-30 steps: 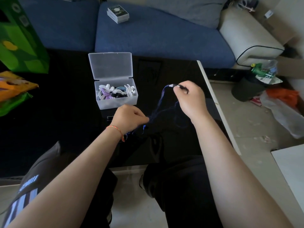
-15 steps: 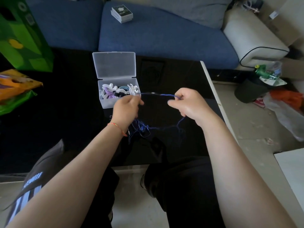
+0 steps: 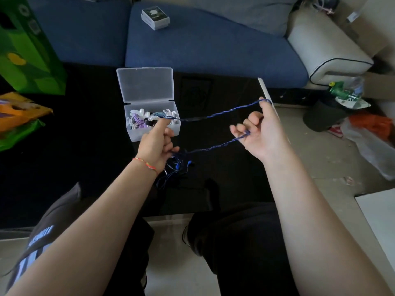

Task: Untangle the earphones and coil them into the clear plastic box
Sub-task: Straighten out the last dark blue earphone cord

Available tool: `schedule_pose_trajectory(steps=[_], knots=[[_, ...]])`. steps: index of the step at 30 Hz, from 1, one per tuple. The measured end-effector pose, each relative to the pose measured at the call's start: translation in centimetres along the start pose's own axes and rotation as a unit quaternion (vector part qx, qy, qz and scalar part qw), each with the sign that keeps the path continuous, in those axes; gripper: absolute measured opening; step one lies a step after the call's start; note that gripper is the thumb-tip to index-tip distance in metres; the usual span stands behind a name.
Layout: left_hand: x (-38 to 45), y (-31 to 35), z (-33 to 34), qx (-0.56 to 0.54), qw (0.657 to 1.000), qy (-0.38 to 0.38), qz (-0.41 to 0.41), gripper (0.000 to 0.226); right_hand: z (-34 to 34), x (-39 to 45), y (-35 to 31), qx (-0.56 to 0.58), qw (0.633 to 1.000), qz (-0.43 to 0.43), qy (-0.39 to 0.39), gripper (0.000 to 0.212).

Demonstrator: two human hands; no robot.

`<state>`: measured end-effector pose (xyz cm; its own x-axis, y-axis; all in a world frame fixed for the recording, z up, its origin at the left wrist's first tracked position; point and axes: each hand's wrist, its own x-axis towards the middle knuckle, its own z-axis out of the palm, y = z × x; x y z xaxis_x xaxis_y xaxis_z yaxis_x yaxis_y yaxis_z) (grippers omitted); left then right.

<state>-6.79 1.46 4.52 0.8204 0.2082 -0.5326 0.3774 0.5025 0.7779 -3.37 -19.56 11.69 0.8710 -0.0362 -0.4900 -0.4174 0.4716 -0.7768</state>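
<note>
- Our left hand (image 3: 157, 144) gripped the blue earphones (image 3: 215, 114), cable stretched left-right to our right hand (image 3: 261, 130), which hooked it on curled fingers.
- The clear plastic box (image 3: 149, 116) stood open on the surface (image 3: 85, 135).

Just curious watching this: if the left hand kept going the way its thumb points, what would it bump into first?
Most likely the clear plastic box, straight ahead of the left hand; its near wall sits just beyond the thumb, though the gap is hard to judge.

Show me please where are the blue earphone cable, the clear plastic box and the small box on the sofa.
blue earphone cable (image 3: 224, 111): head view, upper stretched strand.
clear plastic box (image 3: 147, 86): head view, open lid.
small box (image 3: 155, 18): head view, top face.
</note>
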Motion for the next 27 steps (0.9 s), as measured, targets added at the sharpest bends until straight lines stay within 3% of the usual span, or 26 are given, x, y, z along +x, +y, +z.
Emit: schedule_pose_trajectory(steps=[2, 3, 6, 7, 8, 10, 13, 15, 17, 18, 21, 23, 25, 27], knots=[[-0.2, 0.3, -0.1, -0.003, 0.999, 0.040, 0.025, 0.034, -0.3, -0.1, 0.0, -0.148, 0.989, -0.021, 0.011, 0.055], [-0.1, 0.5, -0.3, -0.003, 0.997, 0.070, 0.039, 0.032, -0.7, 0.0, 0.1, -0.276, 0.959, -0.055, 0.032, 0.049], [0.6, 0.7, -1.2, 0.067, 0.978, 0.171, 0.099, 0.029, -1.4, 0.2, 0.5, -0.622, 0.758, -0.168, 0.096, 0.019], [0.7, 0.6, -1.4, 0.103, 0.967, 0.197, 0.125, 0.028, -1.5, 0.3, 0.6, -0.663, 0.715, -0.192, 0.110, 0.012], [0.8, 0.4, -1.4, 0.131, 0.957, 0.210, 0.151, 0.027, -1.4, 0.3, 0.7, -0.676, 0.694, -0.212, 0.127, 0.011], [0.8, 0.0, -1.1, 0.163, 0.951, 0.194, 0.178, 0.025, -1.4, 0.7, 0.8, -0.662, 0.701, -0.232, 0.129, 0.014], [0.7, -0.3, -0.7, 0.210, 0.965, 0.094, 0.127, 0.015, -0.9, 0.6, 1.2, -0.581, 0.791, -0.183, 0.060, 0.028], [0.9, -0.7, -0.8, 0.326, 0.938, 0.055, 0.105, 0.012, -0.5, 0.1, 1.4, -0.576, 0.796, -0.187, 0.023, 0.037], [0.6, -1.0, -1.0, 0.452, 0.879, 0.038, 0.149, 0.052, 0.2, -0.4, 1.6, -0.571, 0.796, -0.198, -0.019, 0.040], [0.3, -1.0, -0.8, 0.460, 0.866, 0.009, 0.195, 0.065, 0.6, -0.6, 1.7, -0.567, 0.801, -0.186, -0.052, 0.037], [-1.0, -1.0, 0.2, 0.414, 0.842, -0.162, 0.306, 0.075, 1.8, -1.4, 2.4, -0.577, 0.790, -0.130, -0.161, 0.025], [-1.0, -1.5, 0.5, 0.415, 0.825, -0.213, 0.318, 0.060, 2.3, -1.7, 3.0, -0.578, 0.782, -0.114, -0.205, 0.019], [-0.8, -1.7, 0.3, 0.413, 0.829, -0.189, 0.325, 0.032, 2.6, -1.8, 3.3, -0.564, 0.788, -0.107, -0.222, 0.016], [-0.8, -1.4, 0.2, 0.396, 0.860, -0.134, 0.294, 0.009, 2.5, -1.8, 3.2, -0.554, 0.799, -0.102, -0.210, 0.017]])
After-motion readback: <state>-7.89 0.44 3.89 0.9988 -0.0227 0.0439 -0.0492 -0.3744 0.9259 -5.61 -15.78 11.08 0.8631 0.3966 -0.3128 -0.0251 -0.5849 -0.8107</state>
